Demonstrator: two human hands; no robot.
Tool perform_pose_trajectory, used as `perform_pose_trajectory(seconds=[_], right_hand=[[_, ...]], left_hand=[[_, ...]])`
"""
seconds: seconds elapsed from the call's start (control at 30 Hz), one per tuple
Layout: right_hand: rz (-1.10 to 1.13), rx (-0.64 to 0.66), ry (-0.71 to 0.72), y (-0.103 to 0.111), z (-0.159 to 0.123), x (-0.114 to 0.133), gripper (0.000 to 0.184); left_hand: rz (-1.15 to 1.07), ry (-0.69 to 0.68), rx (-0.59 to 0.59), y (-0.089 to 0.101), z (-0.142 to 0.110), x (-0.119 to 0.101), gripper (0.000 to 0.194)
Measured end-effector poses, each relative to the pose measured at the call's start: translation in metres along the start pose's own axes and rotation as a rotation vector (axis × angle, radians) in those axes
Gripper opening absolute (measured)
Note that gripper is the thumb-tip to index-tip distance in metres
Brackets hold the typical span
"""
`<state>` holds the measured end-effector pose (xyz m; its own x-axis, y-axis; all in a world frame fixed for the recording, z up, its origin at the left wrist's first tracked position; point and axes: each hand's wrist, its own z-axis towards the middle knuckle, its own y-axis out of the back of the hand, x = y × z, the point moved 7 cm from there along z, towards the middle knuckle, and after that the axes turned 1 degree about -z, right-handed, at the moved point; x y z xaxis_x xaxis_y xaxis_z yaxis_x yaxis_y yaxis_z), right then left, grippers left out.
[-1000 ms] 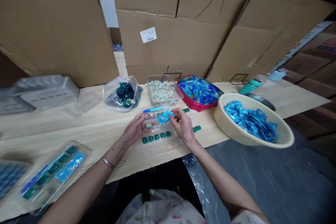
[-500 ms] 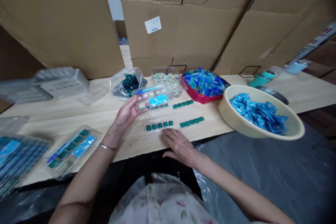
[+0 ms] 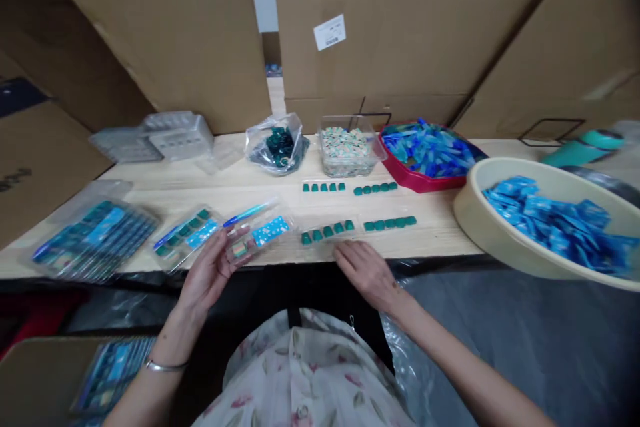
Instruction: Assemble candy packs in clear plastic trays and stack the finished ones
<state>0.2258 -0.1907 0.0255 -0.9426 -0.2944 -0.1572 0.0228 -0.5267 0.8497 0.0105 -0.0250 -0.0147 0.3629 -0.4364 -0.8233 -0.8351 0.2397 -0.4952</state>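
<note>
The hands are apart. The left hand [image 3: 207,273] cradles a clear blister tray [image 3: 255,233] just above the near edge of the wooden table [image 3: 200,193], with the tray's blue pen-shaped stick [image 3: 247,213], blue printed sachet [image 3: 270,231] and small striped piece [image 3: 239,249] each lying in its own hollow. The right hand [image 3: 367,273] lies open on the wood, just short of a row of teal square pieces [image 3: 325,231]. Similar trays [image 3: 187,237] lie left; a cream basin [image 3: 493,243] of blue sachets sits right. Farther off stand a bag of dark green pieces [image 3: 277,145], a clear tub [image 3: 345,150] and a red tray [image 3: 405,177].
</note>
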Motion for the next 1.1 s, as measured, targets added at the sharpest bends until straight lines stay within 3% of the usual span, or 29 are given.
perform_pose_trajectory(seconds=[0.17, 0.27, 0.33, 0.43, 0.5, 0.6, 0.7, 0.87, 0.97, 1.1], right_hand=[[0.200, -0.091, -0.058, 0.036, 0.034, -0.036, 0.028], [0.451, -0.199, -0.316, 0.053, 0.057, -0.060, 0.016], [0.725, -0.255, -0.546, 0.053, 0.068, -0.072, 0.015], [1.263, -0.284, -0.831, 0.025, 0.076, -0.066, 0.026], [1.584, -0.281, -0.971, -0.003, 0.077, -0.046, 0.033], [1.865, -0.298, -1.150, -0.044, 0.071, -0.010, 0.038], [1.943, -0.384, -1.253, -0.068, 0.061, 0.013, 0.039], [1.857, -0.441, -1.315, -0.081, 0.051, 0.021, 0.039], [1.764, -0.335, -1.364, -0.092, 0.045, 0.021, 0.040], [1.510, -0.065, -1.239, -0.097, 0.039, 0.012, 0.039]], left_hand=[[-0.014, 0.024, -0.005, 0.011, -0.010, 0.018, 0.025], [-0.040, 0.038, 0.017, 0.006, -0.010, 0.025, 0.024], [-0.081, 0.037, 0.020, 0.000, -0.010, 0.028, 0.023], [-0.176, 0.032, 0.036, -0.012, -0.011, 0.034, 0.022], [-0.243, 0.027, 0.048, -0.020, -0.012, 0.041, 0.022], [-0.317, 0.008, 0.044, -0.027, -0.012, 0.050, 0.023], [-0.384, -0.015, 0.049, -0.033, -0.012, 0.054, 0.026], [-0.437, 0.006, 0.054, -0.037, -0.009, 0.057, 0.031], [-0.422, 0.018, 0.047, -0.038, -0.007, 0.057, 0.038], [-0.271, -0.025, 0.007, -0.038, -0.007, 0.052, 0.028]])
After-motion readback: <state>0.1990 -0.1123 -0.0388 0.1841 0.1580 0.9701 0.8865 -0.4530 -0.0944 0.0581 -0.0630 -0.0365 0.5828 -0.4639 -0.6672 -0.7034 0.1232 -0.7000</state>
